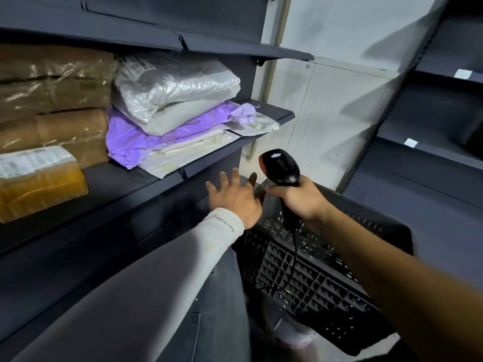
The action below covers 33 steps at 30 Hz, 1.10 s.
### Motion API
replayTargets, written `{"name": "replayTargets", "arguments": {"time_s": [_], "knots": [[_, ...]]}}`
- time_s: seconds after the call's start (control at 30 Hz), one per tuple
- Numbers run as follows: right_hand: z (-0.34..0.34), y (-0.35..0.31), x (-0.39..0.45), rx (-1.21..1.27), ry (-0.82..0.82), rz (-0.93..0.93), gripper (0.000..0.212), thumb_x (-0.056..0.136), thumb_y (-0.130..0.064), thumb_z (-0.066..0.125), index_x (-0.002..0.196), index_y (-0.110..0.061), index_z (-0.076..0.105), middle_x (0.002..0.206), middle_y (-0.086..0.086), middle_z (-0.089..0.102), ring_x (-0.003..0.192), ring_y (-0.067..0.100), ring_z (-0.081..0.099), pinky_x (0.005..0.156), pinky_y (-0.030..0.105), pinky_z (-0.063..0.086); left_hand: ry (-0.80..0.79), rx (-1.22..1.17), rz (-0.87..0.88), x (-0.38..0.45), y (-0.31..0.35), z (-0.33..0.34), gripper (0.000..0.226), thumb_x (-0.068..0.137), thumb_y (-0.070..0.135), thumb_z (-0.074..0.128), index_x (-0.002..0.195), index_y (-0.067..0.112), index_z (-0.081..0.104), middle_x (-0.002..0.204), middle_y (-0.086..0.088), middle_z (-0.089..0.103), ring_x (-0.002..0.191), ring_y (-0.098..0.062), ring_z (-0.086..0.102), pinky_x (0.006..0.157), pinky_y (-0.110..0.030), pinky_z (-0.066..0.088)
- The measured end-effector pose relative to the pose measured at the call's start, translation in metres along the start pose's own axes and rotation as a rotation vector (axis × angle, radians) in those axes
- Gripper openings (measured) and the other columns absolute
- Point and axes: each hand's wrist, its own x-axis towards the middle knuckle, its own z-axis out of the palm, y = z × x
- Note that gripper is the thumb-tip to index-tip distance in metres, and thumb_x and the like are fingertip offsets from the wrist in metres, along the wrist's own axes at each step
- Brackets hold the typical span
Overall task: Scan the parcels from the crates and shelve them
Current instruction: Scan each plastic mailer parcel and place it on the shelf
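Parcel label [34,163] txt blurred, unreadable

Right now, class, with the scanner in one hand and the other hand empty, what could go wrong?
1. The scanner cable trails into the black crate and may snag.
2. The bottom white parcel overhangs the shelf edge; the left hand, open just below, might knock the stack loose.

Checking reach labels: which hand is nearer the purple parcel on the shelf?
Left. The left hand, open with fingers spread, is just below and right of the purple parcel. The right hand is farther right, over the black crate, gripping the scanner.
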Motion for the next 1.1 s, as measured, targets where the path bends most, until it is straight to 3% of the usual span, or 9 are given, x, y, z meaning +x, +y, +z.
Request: {"name": "replayTargets", "arguments": {"time_s": [0.13, 0.37, 0.57, 0.7, 1.0, 1.1], "knots": [[0.006, 0.001, -0.003, -0.025, -0.022, -0.031, 0.015, 0.087, -0.009, 0.075, 0.102, -0.012, 0.075, 0.110, 0.011, 0.076, 0.102, 0.023, 0.068, 0.092, 0.036, 0.052, -0.025, -0.015, -0.006, -0.001, -0.007, 0.002, 0.063, 0.105, 0.053, 0.028, 0.165, 0.037, 0.017, 0.174, -0.009, 0.001, 0.159, -0.040, 0.004, 0.121, -0.068, 0.011], [0.034, 0.001, 0.004, -0.019, -0.098, -0.045, 0.013, 0.088, -0.006, 0.073, 0.098, -0.014, 0.074, 0.095, 0.002, 0.074, 0.081, 0.010, 0.063, 0.065, 0.017, 0.049, -0.038, -0.001, -0.073, -0.014, -0.037, 0.008, 0.062, 0.105, 0.052, 0.028, 0.164, 0.041, 0.014, 0.174, -0.007, 0.003, 0.159, -0.038, 0.006, 0.122, -0.066, 0.013], [0.076, 0.010, 0.015, -0.022, -0.216, -0.077, 0.012, 0.090, -0.010, 0.074, 0.097, -0.020, 0.073, 0.088, -0.004, 0.072, 0.084, 0.011, 0.064, 0.074, 0.025, 0.049, -0.030, 0.002, -0.190, -0.030, -0.071, 0.020, 0.060, 0.104, 0.057, 0.030, 0.162, 0.043, 0.020, 0.174, -0.005, 0.010, 0.158, -0.035, 0.011, 0.120, -0.062, 0.017], [0.100, 0.017, 0.022, -0.078, -0.305, -0.145, 0.018, 0.090, -0.008, 0.073, 0.089, -0.024, 0.066, 0.081, -0.011, 0.066, 0.078, 0.003, 0.057, 0.068, 0.014, 0.044, 0.010, 0.026, -0.267, -0.039, -0.099, 0.026, 0.059, 0.104, 0.061, 0.030, 0.160, 0.043, 0.025, 0.172, -0.006, 0.017, 0.156, -0.033, 0.017, 0.119, -0.062, 0.019], [0.117, 0.029, 0.024, -0.166, -0.391, -0.228, 0.030, 0.079, -0.022, 0.066, 0.098, -0.046, 0.061, 0.097, -0.010, 0.074, 0.096, 0.016, 0.067, 0.082, 0.034, 0.051, -0.063, 0.047, -0.326, -0.051, -0.097, 0.015, 0.065, 0.104, 0.060, 0.029, 0.164, 0.038, 0.014, 0.175, -0.005, 0.002, 0.160, -0.033, 0.004, 0.122, -0.062, 0.010], [0.113, 0.036, 0.025, -0.207, -0.368, -0.249, 0.030, 0.082, -0.022, 0.064, 0.106, -0.040, 0.059, 0.099, -0.003, 0.074, 0.098, 0.023, 0.068, 0.086, 0.042, 0.056, -0.064, 0.063, -0.301, -0.049, -0.092, 0.018, 0.066, 0.106, 0.056, 0.029, 0.165, 0.034, 0.013, 0.175, -0.005, 0.000, 0.160, -0.032, 0.002, 0.124, -0.059, 0.008]]}}
